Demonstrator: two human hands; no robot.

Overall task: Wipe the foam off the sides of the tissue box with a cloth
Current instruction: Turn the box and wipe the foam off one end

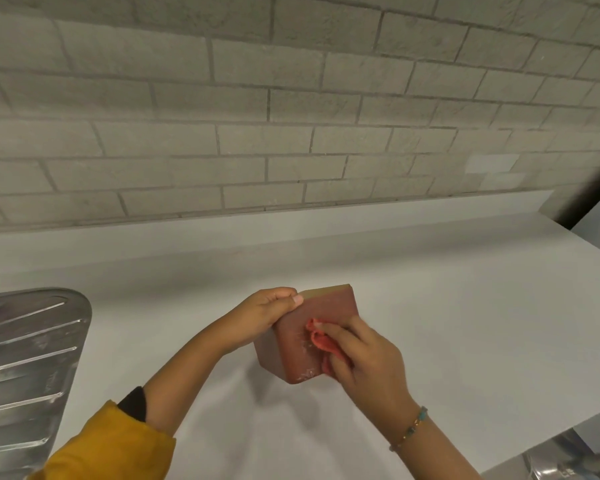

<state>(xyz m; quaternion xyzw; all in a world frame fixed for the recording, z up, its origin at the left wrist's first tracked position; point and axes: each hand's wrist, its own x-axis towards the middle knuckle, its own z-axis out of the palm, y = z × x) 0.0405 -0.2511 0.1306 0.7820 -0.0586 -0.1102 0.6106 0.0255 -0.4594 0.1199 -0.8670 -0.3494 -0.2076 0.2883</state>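
A reddish-brown tissue box (323, 308) is tilted on the white counter (465, 323), one broad side facing up toward me. White foam specks cling to that side near its middle and lower corner. My left hand (274, 313) grips the box's far left edge, thumb on top. My right hand (361, 355) holds a crumpled pink-red cloth (317, 339) and presses it against the upturned side. The cloth is partly hidden under my fingers.
A steel draining board (25, 368) with ridges lies at the left. A grey brick wall (291, 116) rises behind the counter's raised back ledge. The counter ends at the right edge, with a metal fixture (568, 462) below it.
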